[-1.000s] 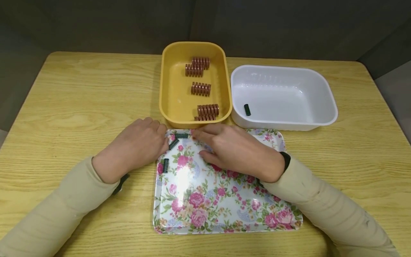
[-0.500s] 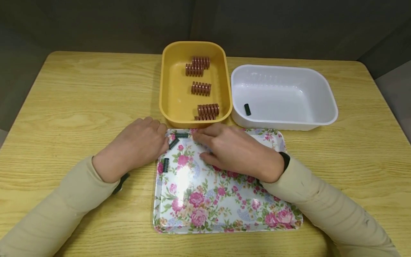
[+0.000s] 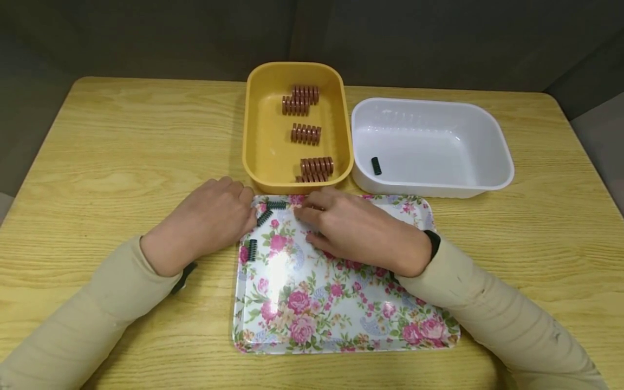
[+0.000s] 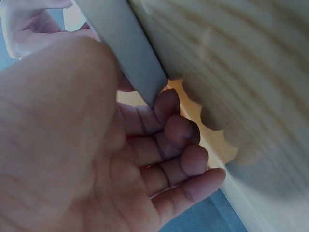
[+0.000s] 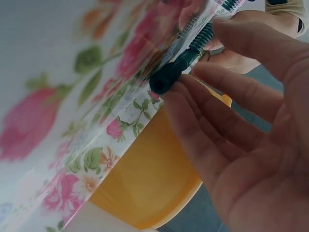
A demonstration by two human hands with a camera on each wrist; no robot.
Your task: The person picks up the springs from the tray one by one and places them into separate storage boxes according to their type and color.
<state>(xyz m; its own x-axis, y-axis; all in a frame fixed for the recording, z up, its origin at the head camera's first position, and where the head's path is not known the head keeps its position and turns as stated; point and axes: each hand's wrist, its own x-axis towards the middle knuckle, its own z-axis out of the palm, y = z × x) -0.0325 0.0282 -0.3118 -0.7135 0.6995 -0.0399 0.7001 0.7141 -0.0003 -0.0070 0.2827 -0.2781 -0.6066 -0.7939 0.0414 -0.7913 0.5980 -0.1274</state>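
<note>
Green springs (image 3: 265,218), three of them, lie on the floral tray (image 3: 341,325) by its far left corner: one along the far edge, one slantwise beside it, one farther down the left edge. The left hand (image 3: 209,219) is clamped on the tray's rim at that corner, fingers curled beneath, which should keep it from sliding. The right hand (image 3: 358,233) has its grip apart, thumb and fingertips parted just beside the spring along the far edge. To pick well here, straddle one spring across its barrel, pinch lightly and lift straight up; a poke at the end would probably roll it or wedge it against the raised rim. These are slim, closely wound cylinders with hollow ends, and the tray's hard gloss may let them skid. A similar green spring (image 3: 376,166) lies in the white bin (image 3: 424,157), while the yellow bin (image 3: 268,141) holds fatter reddish-brown springs (image 3: 306,134) with flat, widely spaced coils. Both bins look like smooth plastic, round-cornered, standing on a wood-grained surface (image 3: 122,141).
</note>
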